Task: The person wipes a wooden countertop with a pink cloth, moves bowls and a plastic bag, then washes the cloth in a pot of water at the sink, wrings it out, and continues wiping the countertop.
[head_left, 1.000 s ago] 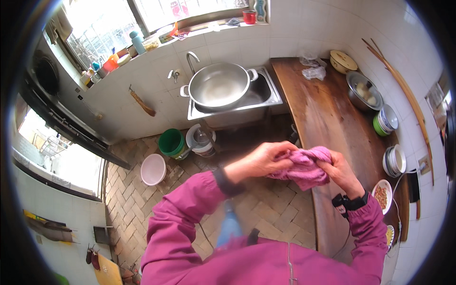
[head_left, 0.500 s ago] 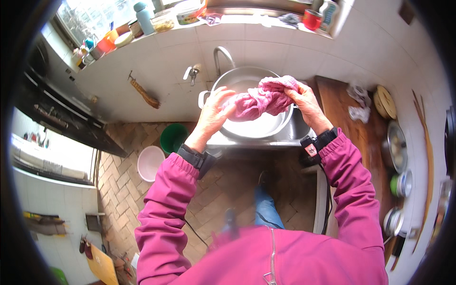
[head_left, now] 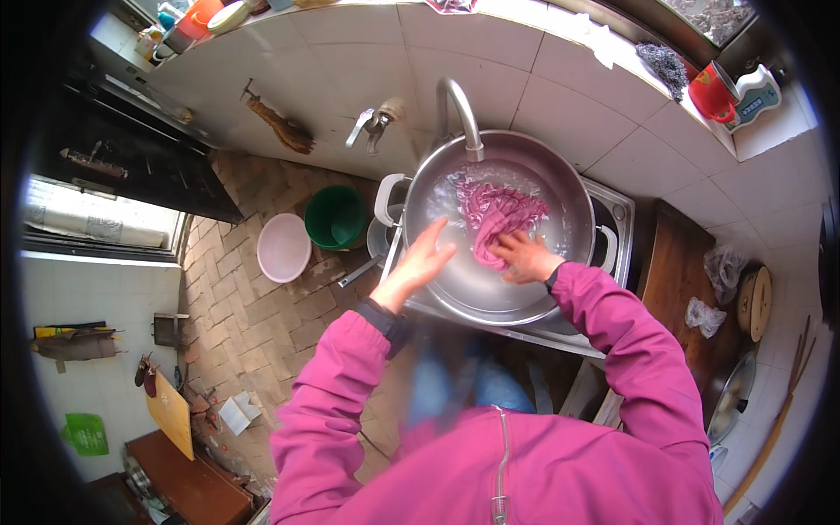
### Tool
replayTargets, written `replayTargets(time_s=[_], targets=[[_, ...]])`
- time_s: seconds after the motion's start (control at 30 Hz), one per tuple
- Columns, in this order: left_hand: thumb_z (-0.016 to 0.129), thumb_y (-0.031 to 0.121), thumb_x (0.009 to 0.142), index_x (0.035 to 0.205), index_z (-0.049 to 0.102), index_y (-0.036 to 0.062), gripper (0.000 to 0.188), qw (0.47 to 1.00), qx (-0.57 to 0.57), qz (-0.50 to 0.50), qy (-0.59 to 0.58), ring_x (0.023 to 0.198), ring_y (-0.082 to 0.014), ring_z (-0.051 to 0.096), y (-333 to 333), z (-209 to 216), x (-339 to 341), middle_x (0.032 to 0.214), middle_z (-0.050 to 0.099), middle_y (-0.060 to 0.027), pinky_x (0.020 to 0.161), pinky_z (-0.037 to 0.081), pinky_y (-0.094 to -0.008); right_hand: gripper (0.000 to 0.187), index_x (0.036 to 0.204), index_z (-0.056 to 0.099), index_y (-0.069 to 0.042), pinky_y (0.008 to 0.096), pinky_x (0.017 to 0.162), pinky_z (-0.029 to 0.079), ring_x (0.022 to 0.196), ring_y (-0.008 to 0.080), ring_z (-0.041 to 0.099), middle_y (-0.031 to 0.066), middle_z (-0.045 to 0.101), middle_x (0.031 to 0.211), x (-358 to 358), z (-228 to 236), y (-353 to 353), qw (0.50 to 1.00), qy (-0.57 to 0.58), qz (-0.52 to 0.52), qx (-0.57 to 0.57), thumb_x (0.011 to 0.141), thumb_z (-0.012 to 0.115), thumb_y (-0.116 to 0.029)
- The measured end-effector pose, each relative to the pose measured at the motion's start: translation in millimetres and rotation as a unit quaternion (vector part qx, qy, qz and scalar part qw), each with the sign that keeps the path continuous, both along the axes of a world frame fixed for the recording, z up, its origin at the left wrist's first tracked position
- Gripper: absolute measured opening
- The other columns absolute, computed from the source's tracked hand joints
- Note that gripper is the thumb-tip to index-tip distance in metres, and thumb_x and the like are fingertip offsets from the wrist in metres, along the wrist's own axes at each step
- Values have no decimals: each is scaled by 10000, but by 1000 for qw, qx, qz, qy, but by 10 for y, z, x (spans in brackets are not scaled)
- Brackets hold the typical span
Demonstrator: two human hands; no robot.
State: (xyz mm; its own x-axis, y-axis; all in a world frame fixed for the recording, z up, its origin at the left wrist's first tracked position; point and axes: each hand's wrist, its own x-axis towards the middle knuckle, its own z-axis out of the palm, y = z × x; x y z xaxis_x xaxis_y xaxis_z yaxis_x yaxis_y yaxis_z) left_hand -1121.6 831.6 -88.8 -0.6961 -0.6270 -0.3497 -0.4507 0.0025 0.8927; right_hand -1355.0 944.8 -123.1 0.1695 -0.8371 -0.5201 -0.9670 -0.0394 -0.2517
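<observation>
- Well, the left grip (head_left: pixel 423 261) is spread wide over the pot's near left edge, holding nothing, perhaps to keep out of the way.
- The right grip (head_left: pixel 529 260) reaches down onto the near end of the pink cloth (head_left: pixel 503 210). I cannot tell if it pinches or just pushes, because the back of it hides the palm.
- The cloth lies bunched in water inside the big metal pot (head_left: pixel 575 197), maybe so it gets wet all over. Its underside is hidden.
- The pot sits on the sink (head_left: pixel 623 214), likely so the curved tap (head_left: pixel 470 122) can reach it and drips can drain. It hides most of the sink.
- The right sleeve (head_left: pixel 630 328) hides part of the wooden bench (head_left: pixel 669 280).
- Farther up, the window is cut off.
</observation>
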Motion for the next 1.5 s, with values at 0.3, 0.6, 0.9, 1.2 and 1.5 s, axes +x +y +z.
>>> replayTargets(time_s=[0.3,0.6,0.9,1.2,1.5], targets=[[669,144,770,1207,513,50,473,897,-438,59,-33,1134,-353,455,-378,244,174,1260,482,-165,966,371,-443,294,1022,604,-213,558,1002,290,1112,229,443,11,566,997,275,-134,-99,963,-51,243,-103,818,534,-413],[651,222,803,1258,468,2,537,914,-379,129,-65,1118,-344,418,-996,-53,70,1230,468,-189,971,354,-415,343,1126,570,-235,558,1008,264,1197,255,399,28,488,1221,377,-206,-903,961,43,220,-160,837,528,-415],[654,193,818,1042,558,65,276,977,-182,114,-15,555,-182,588,-1268,-270,-95,802,634,-122,496,457,-317,380,1197,547,-230,632,1005,230,1195,354,439,77,507,1228,-440,-280,-963,982,96,16,-161,820,536,-282],[646,206,823,1031,587,22,284,986,-20,161,-26,533,-165,587,-1233,-182,-90,816,653,-120,417,437,-304,446,1269,483,-159,591,941,364,1194,390,425,146,448,1267,-414,-81,-49,990,135,-43,-20,838,517,-269],[624,159,844,1013,584,31,216,984,-26,177,6,448,-73,444,-1203,-259,-45,723,588,-39,371,356,-242,434,1247,529,-156,570,875,437,1199,351,416,119,438,1296,379,63,76,997,-3,54,63,829,534,-274]])
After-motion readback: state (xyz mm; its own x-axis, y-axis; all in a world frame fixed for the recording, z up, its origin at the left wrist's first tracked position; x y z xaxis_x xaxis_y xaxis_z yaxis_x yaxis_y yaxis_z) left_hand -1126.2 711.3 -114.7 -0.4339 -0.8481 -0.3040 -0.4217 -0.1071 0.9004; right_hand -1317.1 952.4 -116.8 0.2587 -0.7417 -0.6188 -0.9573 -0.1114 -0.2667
